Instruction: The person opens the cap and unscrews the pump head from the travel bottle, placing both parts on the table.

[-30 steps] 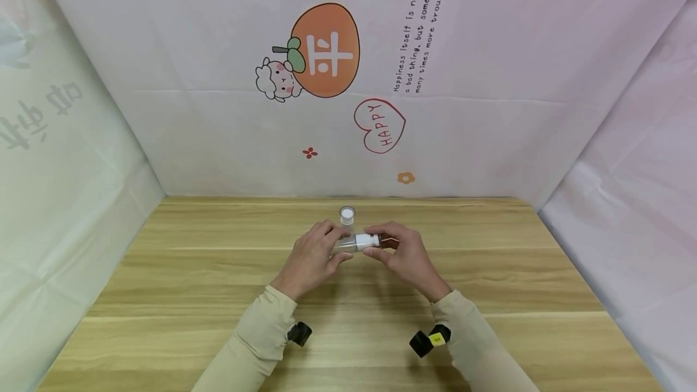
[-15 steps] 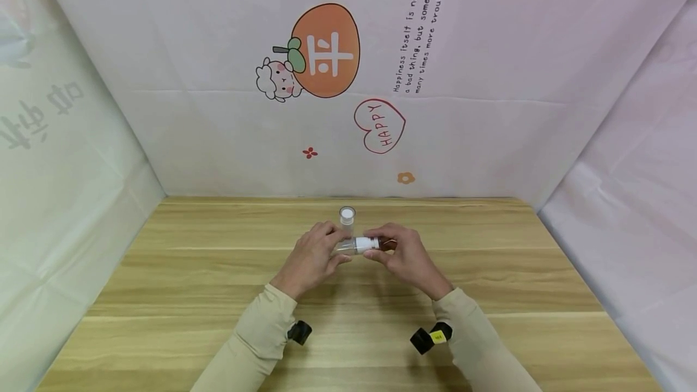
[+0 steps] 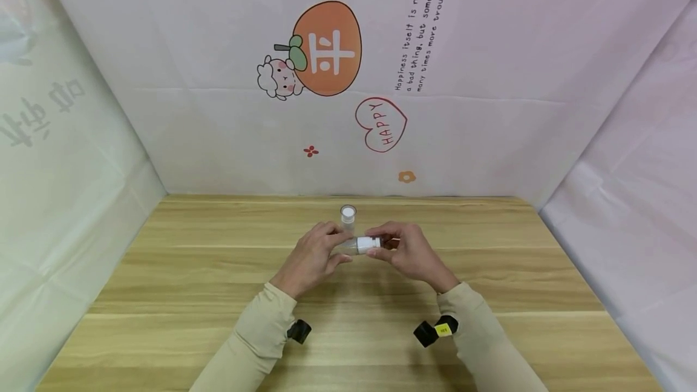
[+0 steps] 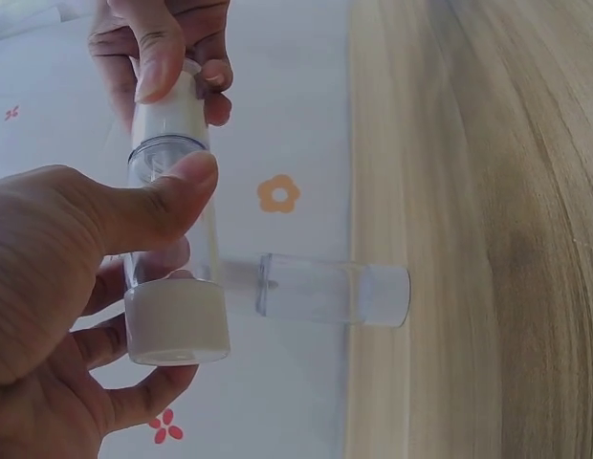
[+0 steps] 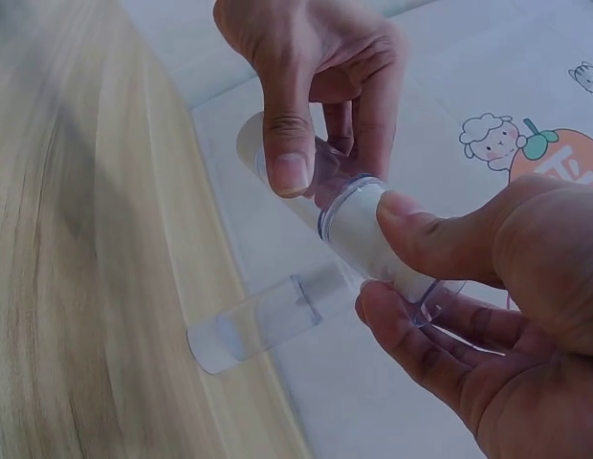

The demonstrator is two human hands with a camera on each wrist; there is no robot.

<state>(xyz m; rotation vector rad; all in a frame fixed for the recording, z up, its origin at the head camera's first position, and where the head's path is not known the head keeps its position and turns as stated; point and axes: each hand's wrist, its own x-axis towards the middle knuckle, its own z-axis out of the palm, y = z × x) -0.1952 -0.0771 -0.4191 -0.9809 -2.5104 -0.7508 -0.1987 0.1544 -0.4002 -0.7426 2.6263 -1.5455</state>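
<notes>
My left hand (image 3: 310,258) grips the clear body of a small plastic bottle (image 4: 177,320), its thumb on one side and fingers behind. The bottle lies sideways between my hands, its thick white base toward the left. At the other end, my right hand (image 3: 415,256) pinches the white collar (image 5: 368,234) between thumb and fingers. A clear plastic piece (image 5: 435,301) shows beyond the collar, partly hidden by the right fingers. Just behind the hands, a second similar clear bottle (image 3: 348,218) stands upright on its white base.
The wood-grain table (image 3: 190,283) extends around both hands. A white printed sheet (image 3: 218,138) hangs behind its back edge, with more sheeting on both sides. Black wrist cameras (image 3: 299,331) sit at the sleeve cuffs.
The right wrist has turned and shifted slightly to the right, with its fingers still on the collar. My left hand keeps nearly the same place and hold. The standing bottle stays put.
</notes>
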